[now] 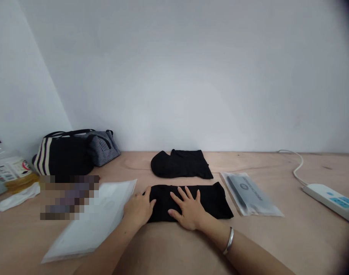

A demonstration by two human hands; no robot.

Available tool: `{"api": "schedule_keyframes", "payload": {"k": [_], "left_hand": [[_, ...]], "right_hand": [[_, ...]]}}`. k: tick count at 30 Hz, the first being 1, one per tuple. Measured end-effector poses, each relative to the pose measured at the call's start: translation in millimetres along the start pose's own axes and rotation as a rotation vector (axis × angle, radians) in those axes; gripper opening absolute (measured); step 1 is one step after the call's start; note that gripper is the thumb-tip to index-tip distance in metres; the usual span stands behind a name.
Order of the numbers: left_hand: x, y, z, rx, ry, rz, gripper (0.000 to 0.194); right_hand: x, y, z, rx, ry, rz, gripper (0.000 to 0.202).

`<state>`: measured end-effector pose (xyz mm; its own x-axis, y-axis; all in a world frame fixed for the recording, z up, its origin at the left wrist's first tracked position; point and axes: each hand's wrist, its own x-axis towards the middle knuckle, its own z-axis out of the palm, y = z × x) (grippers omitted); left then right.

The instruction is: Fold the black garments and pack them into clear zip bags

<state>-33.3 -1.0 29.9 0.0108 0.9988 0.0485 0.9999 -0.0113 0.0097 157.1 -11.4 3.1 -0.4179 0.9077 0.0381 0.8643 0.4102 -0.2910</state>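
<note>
A flat piece of black fabric point(214, 198) lies on the table in front of me, folded smooth. Over its left end rests my left hand point(138, 210), fingers partly spread and thumb on the cloth. My right hand point(188, 210) lies flat near the middle of the same cloth with its fingers spread wide. Neither hand grips anything. Behind them, close to the wall, is a second black fabric piece point(183, 164) with a rounded left end and a notch on top. What kind of garment they are I cannot tell.
White translucent plastic bags point(105, 206) lie left of my hands, and a printed clear pouch point(249, 193) lies right. A power strip point(332, 198) with a white cord sits far right. At left stand a striped bag point(68, 156) and a bottle point(14, 172); one patch is pixelated.
</note>
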Motion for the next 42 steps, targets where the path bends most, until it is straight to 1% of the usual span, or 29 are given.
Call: {"api": "schedule_keyframes", "payload": {"k": [4, 7, 9, 12, 14, 15, 16, 18, 19, 20, 21, 23, 25, 26, 27, 29, 31, 33, 36, 38, 40, 42], "left_hand": [[2.6, -11.8, -12.4, -0.086, -0.062, 0.026, 0.045], [0.9, -14.2, -20.5, -0.14, -0.053, 0.051, 0.045], [-0.6, -11.9, -23.4, -0.199, 0.018, 0.058, 0.047], [-0.6, -6.3, -22.1, -0.404, 0.239, 0.059, 0.051], [1.3, -1.5, -17.2, -0.648, 0.372, 0.059, 0.052], [2.6, 1.8, -13.9, -0.806, 0.411, 0.057, 0.052], [3.9, 5.8, -10.5, -0.974, 0.423, 0.056, 0.052], [5.9, 16.9, -4.4, -1.266, 0.37, 0.059, 0.049], [6.3, 23.8, -2.4, -1.359, 0.331, 0.073, 0.045], [6.3, 31.5, -1.2, -1.399, 0.31, 0.103, 0.039], [5.7, 39.6, -0.8, -1.384, 0.315, 0.159, 0.032], [3.3, 56.3, -1.0, -1.227, 0.407, 0.321, 0.023], [-0.3, 71.9, 0.4, -0.954, 0.491, 0.493, 0.022], [-2.4, 78.8, 2.3, -0.802, 0.495, 0.571, 0.023], [-4.6, 84.9, 5.1, -0.66, 0.473, 0.636, 0.025], [-9.3, 93.5, 11.7, -0.427, 0.373, 0.73, 0.031], [-14.0, 95.9, 16.4, -0.304, 0.279, 0.78, 0.04], [-18.8, 90.5, 17.6, -0.27, 0.255, 0.808, 0.048], [-25.9, 67.4, 18.0, -0.269, 0.293, 0.802, 0.058], [-29.6, 45.7, 22.2, -0.274, 0.3, 0.723, 0.068], [-31.6, 25.1, 29.7, -0.278, 0.28, 0.582, 0.078], [-31.6, 10.6, 37.5, -0.274, 0.232, 0.438, 0.085]], "right_hand": [[2.1, 1.3, -0.9, 0.0, -0.008, -0.008, 0.066], [1.4, -1.5, 0.0, -0.019, 0.022, -0.006, 0.064], [-0.9, -2.8, -1.2, -0.054, 0.073, -0.007, 0.062], [-9.2, 4.5, -11.0, -0.153, 0.187, 0.027, 0.055], [-17.9, 18.9, -22.0, -0.233, 0.26, 0.136, 0.049], [-23.0, 28.5, -27.8, -0.273, 0.291, 0.222, 0.047], [-28.1, 39.0, -33.2, -0.311, 0.317, 0.317, 0.046], [-37.9, 59.7, -41.2, -0.342, 0.33, 0.475, 0.045], [-42.0, 68.7, -43.4, -0.335, 0.324, 0.527, 0.046], [-45.2, 76.2, -44.4, -0.314, 0.314, 0.56, 0.047], [-47.5, 82.2, -44.3, -0.284, 0.3, 0.577, 0.049], [-49.1, 89.7, -41.7, -0.207, 0.263, 0.582, 0.054], [-47.8, 93.1, -37.5, -0.127, 0.225, 0.588, 0.058], [-46.6, 94.2, -35.5, -0.097, 0.217, 0.589, 0.06], [-45.3, 95.3, -33.5, -0.075, 0.22, 0.582, 0.062], [-43.3, 97.7, -30.6, -0.05, 0.253, 0.551, 0.067], [-42.4, 100.6, -29.5, -0.01, 0.28, 0.528, 0.071], [-42.5, 102.5, -31.4, 0.089, 0.285, 0.539, 0.073], [-42.6, 100.6, -41.4, 0.3, 0.289, 0.574, 0.068], [-40.6, 94.8, -52.0, 0.438, 0.287, 0.575, 0.063], [-35.6, 85.4, -63.4, 0.535, 0.303, 0.556, 0.06], [-27.2, 72.1, -72.6, 0.565, 0.346, 0.507, 0.059]]}}
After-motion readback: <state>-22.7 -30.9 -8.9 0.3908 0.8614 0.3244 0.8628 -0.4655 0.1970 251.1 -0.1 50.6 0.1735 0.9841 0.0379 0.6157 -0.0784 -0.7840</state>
